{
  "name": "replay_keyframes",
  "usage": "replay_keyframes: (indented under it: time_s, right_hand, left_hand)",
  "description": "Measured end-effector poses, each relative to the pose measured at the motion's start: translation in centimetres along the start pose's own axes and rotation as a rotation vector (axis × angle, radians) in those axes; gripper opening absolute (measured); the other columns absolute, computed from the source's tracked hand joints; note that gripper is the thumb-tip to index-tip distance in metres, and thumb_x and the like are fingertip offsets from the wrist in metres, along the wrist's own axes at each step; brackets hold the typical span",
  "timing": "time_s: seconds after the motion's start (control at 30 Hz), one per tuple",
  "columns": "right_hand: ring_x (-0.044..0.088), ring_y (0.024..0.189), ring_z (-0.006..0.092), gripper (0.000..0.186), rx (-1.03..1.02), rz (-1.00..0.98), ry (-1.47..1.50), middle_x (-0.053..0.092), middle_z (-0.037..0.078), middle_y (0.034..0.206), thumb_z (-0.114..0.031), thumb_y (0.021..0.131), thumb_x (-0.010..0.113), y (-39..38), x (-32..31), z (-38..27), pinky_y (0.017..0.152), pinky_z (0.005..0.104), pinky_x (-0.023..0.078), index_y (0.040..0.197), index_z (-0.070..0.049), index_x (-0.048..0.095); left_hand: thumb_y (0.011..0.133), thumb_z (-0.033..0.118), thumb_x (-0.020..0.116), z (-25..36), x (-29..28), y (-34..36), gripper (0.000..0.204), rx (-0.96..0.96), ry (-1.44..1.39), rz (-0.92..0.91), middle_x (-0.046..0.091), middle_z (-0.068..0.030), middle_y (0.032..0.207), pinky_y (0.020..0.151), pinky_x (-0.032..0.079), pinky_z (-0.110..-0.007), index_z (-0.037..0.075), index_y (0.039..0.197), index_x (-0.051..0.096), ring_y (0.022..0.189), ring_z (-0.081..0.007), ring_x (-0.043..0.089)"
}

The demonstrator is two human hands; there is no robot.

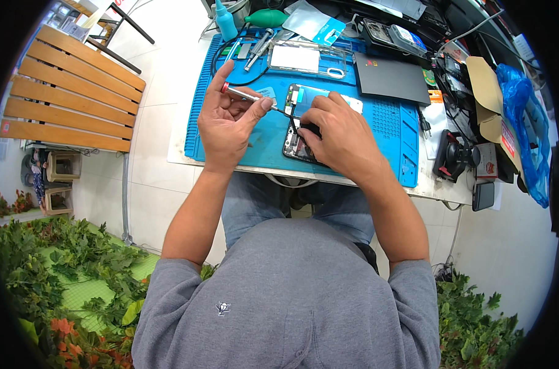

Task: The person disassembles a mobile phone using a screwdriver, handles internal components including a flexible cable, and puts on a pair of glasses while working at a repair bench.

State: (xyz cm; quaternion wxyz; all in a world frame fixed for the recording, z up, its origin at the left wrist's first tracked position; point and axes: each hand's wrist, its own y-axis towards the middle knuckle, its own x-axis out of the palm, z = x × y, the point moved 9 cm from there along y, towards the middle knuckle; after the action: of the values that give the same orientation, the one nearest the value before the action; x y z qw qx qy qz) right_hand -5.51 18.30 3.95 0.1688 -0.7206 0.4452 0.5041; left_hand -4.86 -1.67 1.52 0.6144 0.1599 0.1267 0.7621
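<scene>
My left hand [225, 132] is raised over the mat's left half, its index finger pointing up. Between thumb and fingers it grips a slim silver screwdriver [241, 93] with a red end cap, its dark end slanting toward an opened phone [293, 140]. That phone lies on the blue work mat [264, 150], inner parts exposed. Over the phone's middle, my right hand [347, 132] has its fingers curled and thumb drawn in. A dark piece shows beneath those fingers, but what they pinch is hidden. Behind the right hand lies a white-edged phone part [353, 104], partly covered.
Along the back are a blue squeeze bottle [226, 24], a green air blower [267, 18], a clear tray [295, 58] and a dark flat box [392, 79]. A black cable loops at the back left. On the right are a black clamp [456, 154] and a blue plastic bag [528, 129].
</scene>
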Motion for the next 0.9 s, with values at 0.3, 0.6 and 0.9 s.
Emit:
replay_keyframes:
  time_s: [0.3, 0.6, 0.9]
  right_hand:
    - [0.067, 0.111, 0.0320, 0.014, -0.014, -0.031, -0.022, 0.074, 0.008, 0.106, -0.017, 0.096, 0.079, 0.4, 0.1, 0.0, 0.092, 0.0476, 0.060, 0.097, -0.006, 0.087]
    - [0.070, 0.111, 0.0390, 0.010, 0.011, -0.101, 0.142, 0.075, 0.015, 0.105, -0.011, 0.092, 0.081, 1.5, 0.5, 0.9, 0.095, 0.0513, 0.058, 0.093, -0.001, 0.079]
    - [0.071, 0.110, 0.0418, 0.013, 0.030, -0.193, 0.160, 0.075, 0.020, 0.104, -0.009, 0.092, 0.082, 2.3, 0.9, 1.1, 0.096, 0.0522, 0.056, 0.096, 0.001, 0.075]
  left_hand:
    - [0.093, -0.002, 0.091, 0.1, 0.0, -0.1, 0.087, -0.010, 0.005, 0.007, 0.079, -0.0110, 0.106, 0.085, 0.066, -0.027, 0.000, 0.167, 0.045, 0.095, -0.0138, 0.078]
    - [0.096, -0.004, 0.088, 0.2, -0.1, 0.0, 0.085, 0.008, 0.013, -0.016, 0.079, -0.0136, 0.108, 0.088, 0.070, -0.032, -0.001, 0.168, 0.043, 0.097, -0.0173, 0.080]
    - [0.096, -0.003, 0.088, 0.3, -0.2, 0.0, 0.086, 0.017, 0.024, -0.015, 0.079, -0.0137, 0.108, 0.088, 0.070, -0.032, -0.001, 0.169, 0.043, 0.097, -0.0173, 0.080]
